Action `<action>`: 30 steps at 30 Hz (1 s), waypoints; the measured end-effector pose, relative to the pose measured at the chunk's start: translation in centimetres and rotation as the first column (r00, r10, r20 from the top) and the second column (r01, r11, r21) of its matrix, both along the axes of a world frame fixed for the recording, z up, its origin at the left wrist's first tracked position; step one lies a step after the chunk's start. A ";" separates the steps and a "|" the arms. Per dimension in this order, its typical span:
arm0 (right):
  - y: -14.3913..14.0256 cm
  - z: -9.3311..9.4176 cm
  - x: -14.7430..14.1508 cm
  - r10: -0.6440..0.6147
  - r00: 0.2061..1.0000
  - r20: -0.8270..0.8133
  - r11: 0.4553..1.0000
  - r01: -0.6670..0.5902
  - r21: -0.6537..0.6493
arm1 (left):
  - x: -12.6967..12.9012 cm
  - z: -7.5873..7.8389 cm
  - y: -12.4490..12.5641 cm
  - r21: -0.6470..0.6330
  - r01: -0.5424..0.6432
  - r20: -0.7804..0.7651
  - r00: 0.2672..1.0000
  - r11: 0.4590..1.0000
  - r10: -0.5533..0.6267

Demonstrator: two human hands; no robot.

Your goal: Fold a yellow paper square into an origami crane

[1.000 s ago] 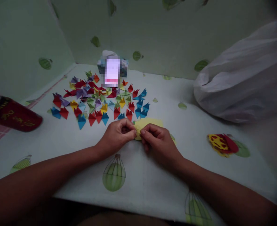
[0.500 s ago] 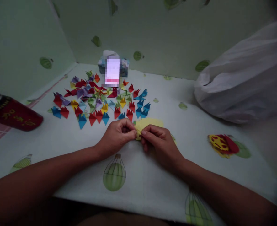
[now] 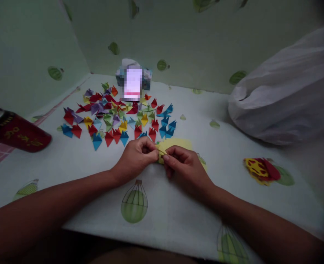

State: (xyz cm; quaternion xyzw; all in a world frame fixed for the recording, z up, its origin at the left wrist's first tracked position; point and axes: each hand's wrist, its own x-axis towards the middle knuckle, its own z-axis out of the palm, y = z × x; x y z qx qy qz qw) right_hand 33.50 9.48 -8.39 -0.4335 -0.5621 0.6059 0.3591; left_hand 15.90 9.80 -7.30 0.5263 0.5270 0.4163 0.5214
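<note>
Between my two hands is a small folded piece of yellow paper, pinched by the fingertips on either side. My left hand is closed, thumb against forefinger at the paper's left edge. My right hand is closed too, its thumb and forefinger at the paper's right side. Just behind and below lie yellow paper sheets on the table, partly covered by my right hand. Beyond my hands spread many small folded paper cranes in red, blue, yellow, green and purple.
A dark red can stands at the left. A phone, its screen blurred, leans on a tissue box at the back. To the right are a white plastic bag and red and yellow cut-outs. The tablecloth has balloon prints.
The folded yellow paper shows more of its upper edge between my fingertips. My right fingers have shifted slightly; otherwise both hands stay in nearly the same place.
</note>
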 end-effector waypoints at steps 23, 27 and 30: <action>0.2 -0.2 -0.1 0.011 0.997 -0.072 0.998 -0.016 -0.069 | 0.0 0.0 0.3 -0.092 -0.053 0.062 0.996 0.994 0.059; 0.0 0.0 -0.2 0.025 1.000 -0.013 0.999 -0.026 -0.047 | 0.0 0.1 0.3 -0.110 -0.060 0.061 0.996 0.992 0.067; 0.0 0.0 -0.3 0.007 1.000 0.002 0.999 -0.007 -0.052 | 0.1 0.2 0.2 -0.116 -0.048 0.061 0.997 0.992 0.056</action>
